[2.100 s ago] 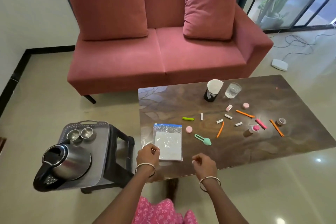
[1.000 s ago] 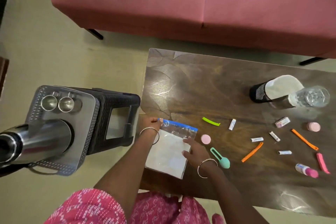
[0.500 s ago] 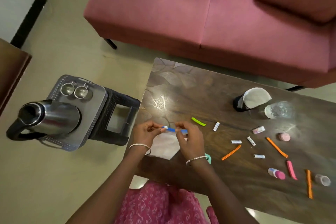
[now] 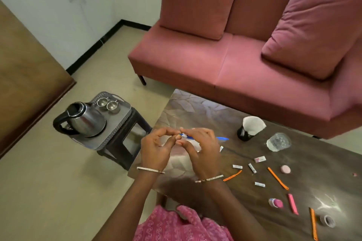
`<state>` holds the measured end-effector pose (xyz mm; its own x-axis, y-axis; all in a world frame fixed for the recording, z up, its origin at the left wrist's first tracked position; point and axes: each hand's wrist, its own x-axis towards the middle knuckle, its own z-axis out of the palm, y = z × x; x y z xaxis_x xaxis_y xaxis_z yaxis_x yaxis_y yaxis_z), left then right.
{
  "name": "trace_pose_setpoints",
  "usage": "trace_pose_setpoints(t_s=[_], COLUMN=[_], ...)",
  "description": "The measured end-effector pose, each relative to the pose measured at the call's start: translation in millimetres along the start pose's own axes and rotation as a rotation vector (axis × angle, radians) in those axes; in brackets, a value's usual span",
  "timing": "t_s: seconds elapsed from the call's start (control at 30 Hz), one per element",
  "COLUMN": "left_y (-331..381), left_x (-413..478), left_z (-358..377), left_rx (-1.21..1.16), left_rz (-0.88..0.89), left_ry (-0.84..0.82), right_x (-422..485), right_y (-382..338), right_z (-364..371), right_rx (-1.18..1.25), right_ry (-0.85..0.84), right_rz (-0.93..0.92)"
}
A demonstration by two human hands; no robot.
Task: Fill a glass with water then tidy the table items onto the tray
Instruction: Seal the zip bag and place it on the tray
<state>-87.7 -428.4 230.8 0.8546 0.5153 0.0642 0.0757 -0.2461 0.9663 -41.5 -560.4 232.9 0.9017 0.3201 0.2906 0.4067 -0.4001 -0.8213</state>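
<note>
Head view.

- Step, as I judge it: the glass (image 4: 278,141) stands far right on the table (image 4: 195,109) and looks to hold water, so filling seems done. You are in the tidy-up, working the bag (image 4: 176,159) open.
- Your left hand (image 4: 154,148) and right hand (image 4: 201,148) are raised over the near-left table corner, fingertips meeting. Each pinches the bag's top edge between thumb and forefinger, with the other fingers loosely curved.
- The blue zip strip (image 4: 222,139) pokes out to the right past your right hand.
- The tray (image 4: 119,121) sits on a stool (image 4: 133,137) left of the table. A kettle (image 4: 86,121) and two steel cups (image 4: 108,103) already stand on it.
- Loose items lie right of your hands: sachets (image 4: 237,166), orange strips (image 4: 278,178), pink discs (image 4: 285,169) and a black cup (image 4: 244,133) with a white liner.

Next move, my reading: pull the two lips of the strip apart evenly and keep one hand on the mouth so the thin plastic doesn't fold shut. The tray has little bare room, so plan where things land.

Hard to make out:
- Your hands cover most of the bag, so I cannot tell whether the seal has parted.
- Whatever lies under your hands is hidden.
- Sachet print is too small to read.
- A grey ring (image 4: 326,220), near right, is unclear; possibly tape.
- The table's right end is cut off.
</note>
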Motion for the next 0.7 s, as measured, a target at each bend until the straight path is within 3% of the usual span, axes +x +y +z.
trace_pose_setpoints(t_s=[0.17, 0.37, 0.7], left_y=[35, 54, 58], left_x=[-23, -33, -24], left_z=[5, 9, -37], left_rx=[-0.063, -0.189, -0.359], left_rz=[0.123, 0.138, 0.137], left_ry=[-0.038, -0.076, 0.204], right_x=[-13, -23, -9], right_y=[-24, -26, -28], right_z=[-45, -74, -108], right_rx=[0.021, -0.096, -0.220], right_ry=[0.114, 0.215, 0.281], right_rz=[-0.088, -0.185, -0.262])
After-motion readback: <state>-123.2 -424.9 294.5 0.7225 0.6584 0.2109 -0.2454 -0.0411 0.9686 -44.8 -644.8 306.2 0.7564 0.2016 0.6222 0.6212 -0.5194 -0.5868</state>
